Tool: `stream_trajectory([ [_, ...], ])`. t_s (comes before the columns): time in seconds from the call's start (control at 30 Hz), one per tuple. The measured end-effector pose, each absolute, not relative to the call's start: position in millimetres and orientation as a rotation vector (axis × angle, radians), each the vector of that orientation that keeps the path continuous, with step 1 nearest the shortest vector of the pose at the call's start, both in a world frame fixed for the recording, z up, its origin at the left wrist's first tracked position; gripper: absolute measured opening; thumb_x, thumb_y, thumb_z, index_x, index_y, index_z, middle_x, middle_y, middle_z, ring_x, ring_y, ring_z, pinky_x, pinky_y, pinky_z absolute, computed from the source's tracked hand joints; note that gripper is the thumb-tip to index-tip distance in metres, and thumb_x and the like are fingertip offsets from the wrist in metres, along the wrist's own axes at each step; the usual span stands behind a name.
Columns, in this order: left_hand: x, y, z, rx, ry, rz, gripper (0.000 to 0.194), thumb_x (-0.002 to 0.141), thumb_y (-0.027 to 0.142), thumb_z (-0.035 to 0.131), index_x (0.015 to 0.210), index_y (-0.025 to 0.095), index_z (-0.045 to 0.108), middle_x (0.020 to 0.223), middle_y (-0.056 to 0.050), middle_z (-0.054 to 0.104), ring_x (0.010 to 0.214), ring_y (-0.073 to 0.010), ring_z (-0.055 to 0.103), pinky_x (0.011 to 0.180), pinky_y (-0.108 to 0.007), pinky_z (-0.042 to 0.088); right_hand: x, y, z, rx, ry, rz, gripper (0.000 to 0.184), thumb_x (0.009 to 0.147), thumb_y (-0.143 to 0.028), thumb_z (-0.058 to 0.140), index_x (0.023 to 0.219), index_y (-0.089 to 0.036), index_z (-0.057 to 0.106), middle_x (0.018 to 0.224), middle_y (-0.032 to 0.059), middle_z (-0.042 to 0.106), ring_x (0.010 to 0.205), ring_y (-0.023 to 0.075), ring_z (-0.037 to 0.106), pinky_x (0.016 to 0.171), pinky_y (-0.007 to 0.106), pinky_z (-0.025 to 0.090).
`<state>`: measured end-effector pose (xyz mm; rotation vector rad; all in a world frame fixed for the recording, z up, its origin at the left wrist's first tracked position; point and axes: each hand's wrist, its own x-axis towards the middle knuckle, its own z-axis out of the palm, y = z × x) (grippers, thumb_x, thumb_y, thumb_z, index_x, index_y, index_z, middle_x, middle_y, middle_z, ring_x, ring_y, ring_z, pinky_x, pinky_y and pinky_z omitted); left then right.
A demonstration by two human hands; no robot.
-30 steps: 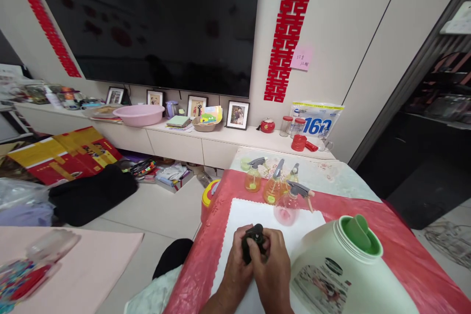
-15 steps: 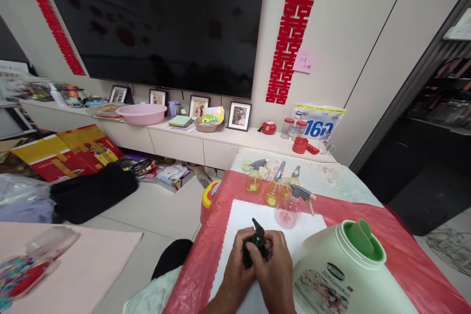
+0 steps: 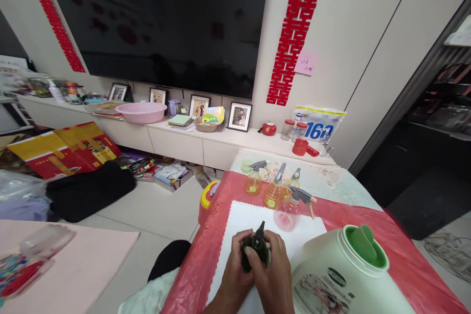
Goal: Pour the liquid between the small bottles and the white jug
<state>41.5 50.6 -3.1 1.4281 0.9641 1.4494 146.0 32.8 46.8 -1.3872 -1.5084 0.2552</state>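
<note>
Both my hands hold a small dark green spray bottle [image 3: 254,250] over a white mat [image 3: 243,216] on the table. My left hand [image 3: 235,267] wraps round the bottle's left side. On the right side and top, my right hand [image 3: 274,270] is closed, fingers at the dark trigger head that points up and away. Beyond them stand a pink spray bottle [image 3: 289,211] and two orange ones [image 3: 274,191], [image 3: 253,179], with a third small one behind.
A large white jug with a green lid [image 3: 362,248] stands just right of my hands. The red plastic table cover [image 3: 206,255] ends at the left edge above the floor. A low cabinet [image 3: 176,142] with frames and a pink basin runs under the television.
The bottle's trigger head has turned from lying low to pointing upward between my hands. The camera has tilted slightly; my hands stay in the same spot.
</note>
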Motion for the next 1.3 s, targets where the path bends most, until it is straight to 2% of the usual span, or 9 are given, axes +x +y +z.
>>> stream_trajectory([
  [0.13, 43.6, 50.3, -5.3, 1.410, 0.969, 1.477, 0.058, 0.076, 0.029, 0.077, 0.126, 0.022, 0.049, 0.123, -0.012, 0.064, 0.114, -0.0310, 0.066, 0.097, -0.048, 0.056, 145.7, 32.2, 48.4, -1.360, -1.546, 0.279, 0.023, 0.100, -0.038, 0.048, 0.111, -0.025, 0.064, 0.108, 0.0032, 0.062, 0.101, 0.0209, 0.058, 0.085, 0.031, 0.049],
  [0.27, 43.8, 46.9, 1.2, 1.373, 0.992, 1.449, 0.063, 0.073, 0.031, 0.080, 0.127, 0.021, 0.048, 0.125, -0.013, 0.063, 0.117, -0.0316, 0.064, 0.101, -0.050, 0.053, 143.5, 34.1, 50.7, -1.463, -1.422, 0.254, 0.027, 0.091, -0.047, 0.064, 0.091, -0.020, 0.061, 0.091, 0.0058, 0.060, 0.086, 0.0237, 0.058, 0.075, 0.034, 0.049],
  [0.33, 43.2, 45.2, 6.3, 1.363, 1.005, 1.424, 0.065, 0.071, 0.030, 0.082, 0.126, 0.021, 0.049, 0.126, -0.013, 0.062, 0.118, -0.0313, 0.063, 0.103, -0.051, 0.051, 143.1, 32.8, 53.3, -1.501, -1.385, 0.271, 0.031, 0.087, -0.049, 0.067, 0.089, -0.019, 0.059, 0.088, 0.0061, 0.059, 0.084, 0.0247, 0.057, 0.074, 0.035, 0.048],
  [0.5, 43.3, 44.3, 12.9, 1.383, 0.980, 1.405, 0.066, 0.071, 0.031, 0.082, 0.127, 0.021, 0.047, 0.124, -0.011, 0.063, 0.116, -0.0288, 0.063, 0.103, -0.050, 0.051, 149.6, 24.1, 65.9, -1.434, -1.492, 0.443, 0.034, 0.092, -0.050, 0.058, 0.108, -0.020, 0.063, 0.109, 0.0074, 0.061, 0.104, 0.0241, 0.056, 0.088, 0.037, 0.047],
  [0.6, 44.1, 44.0, 13.3, 1.375, 0.982, 1.401, 0.064, 0.075, 0.033, 0.080, 0.127, 0.022, 0.045, 0.126, -0.012, 0.062, 0.118, -0.0282, 0.062, 0.104, -0.050, 0.049, 154.0, 23.0, 68.7, -1.381, -1.539, 0.519, 0.033, 0.096, -0.048, 0.050, 0.108, -0.021, 0.066, 0.110, 0.0064, 0.062, 0.106, 0.0223, 0.056, 0.091, 0.037, 0.047],
  [0.83, 44.0, 43.5, 16.5, 1.374, 0.939, 1.416, 0.063, 0.075, 0.032, 0.080, 0.125, 0.022, 0.044, 0.125, -0.011, 0.059, 0.115, -0.0277, 0.063, 0.101, -0.050, 0.051, 152.4, 27.9, 60.0, -1.476, -1.380, 0.473, 0.040, 0.082, -0.046, 0.070, 0.110, -0.017, 0.064, 0.109, 0.0084, 0.062, 0.102, 0.0258, 0.058, 0.089, 0.042, 0.047],
  [1.0, 44.6, 43.8, 16.1, 1.403, 0.941, 1.427, 0.061, 0.076, 0.028, 0.078, 0.126, 0.022, 0.043, 0.124, -0.011, 0.060, 0.115, -0.0279, 0.063, 0.101, -0.050, 0.051, 155.6, 24.7, 66.9, -1.379, -1.505, 0.551, 0.037, 0.092, -0.047, 0.056, 0.118, -0.023, 0.067, 0.124, 0.0050, 0.061, 0.117, 0.0228, 0.055, 0.099, 0.038, 0.046],
  [1.2, 45.3, 45.6, 12.9, 1.410, 0.941, 1.432, 0.061, 0.075, 0.027, 0.077, 0.126, 0.022, 0.043, 0.122, -0.011, 0.063, 0.112, -0.0281, 0.065, 0.099, -0.049, 0.052, 152.7, 32.6, 57.6, -1.488, -1.381, 0.499, 0.033, 0.080, -0.046, 0.068, 0.096, -0.018, 0.065, 0.104, 0.0077, 0.062, 0.100, 0.0257, 0.058, 0.087, 0.039, 0.047],
  [1.3, 45.4, 46.5, 10.1, 1.417, 0.947, 1.445, 0.061, 0.075, 0.028, 0.077, 0.126, 0.022, 0.044, 0.122, -0.011, 0.063, 0.111, -0.0281, 0.066, 0.098, -0.048, 0.053, 151.1, 32.3, 58.9, -1.523, -1.370, 0.498, 0.034, 0.079, -0.046, 0.069, 0.097, -0.017, 0.063, 0.099, 0.0074, 0.061, 0.095, 0.0261, 0.057, 0.082, 0.038, 0.046],
])
